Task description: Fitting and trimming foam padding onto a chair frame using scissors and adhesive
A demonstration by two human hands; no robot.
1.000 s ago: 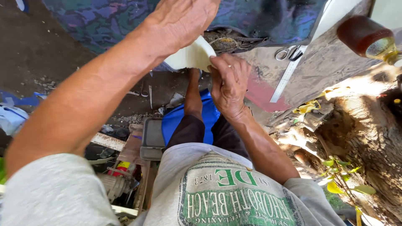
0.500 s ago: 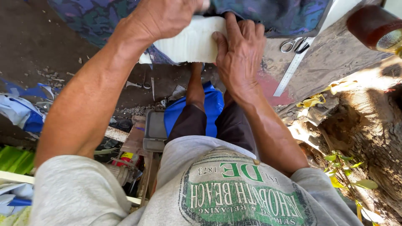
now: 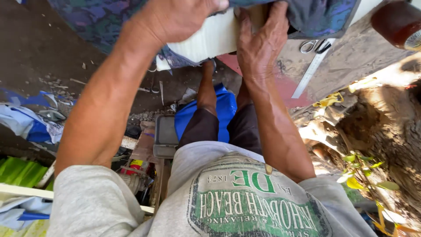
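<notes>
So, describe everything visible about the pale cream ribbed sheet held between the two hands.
The pale cream ribbed sheet looks like thin, flexible material with fine parallel ridges across its face. It is held up near the top of the view, partly tucked under a dark blue-purple patterned fabric that hides its upper edge. The left hand grips its left part from above; the right hand presses flat against its right end. Its lower edge hangs free above the ground.

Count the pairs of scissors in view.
1. The scissors lie on the worn worktop, beside the ruler, right of the right hand. More may be hidden under the patterned cloth.
</notes>
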